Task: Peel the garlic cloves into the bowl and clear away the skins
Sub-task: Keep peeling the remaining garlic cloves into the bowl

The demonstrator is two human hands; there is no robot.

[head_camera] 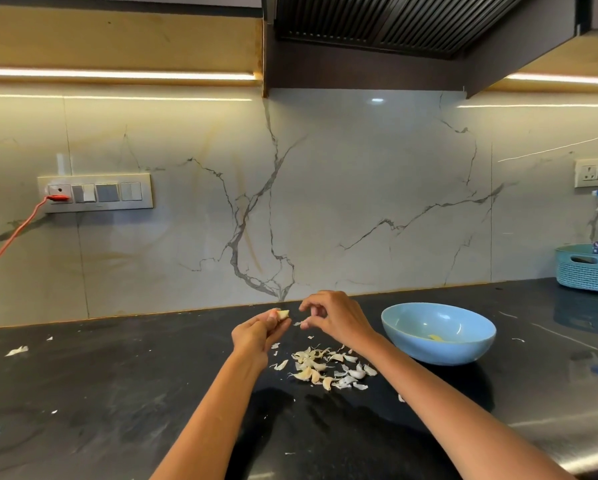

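Above the black counter, at about 11 o'clock from the heap of garlic, the left hand grips 1 garlic clove between thumb and curled fingers, its pale tip poking out on top. Just beside it, at its 3 o'clock, the right hand pinches a small strip of skin, which appears already clear of the clove.

At 3 o'clock from the hands sits the blue bowl, with something pale yellow inside, probably 1 peeled clove. The pile of cloves and skins lies near the bowl, at its 9 o'clock. Loose flakes are scattered well apart to the left.

By my judgement the clove is light, firm and a little slick once bare, so the blunt root end gives the surest hold. The skins look papery and weightless, likely to drift or cling to fingers, so sweeping them together should work better than picking each 1.
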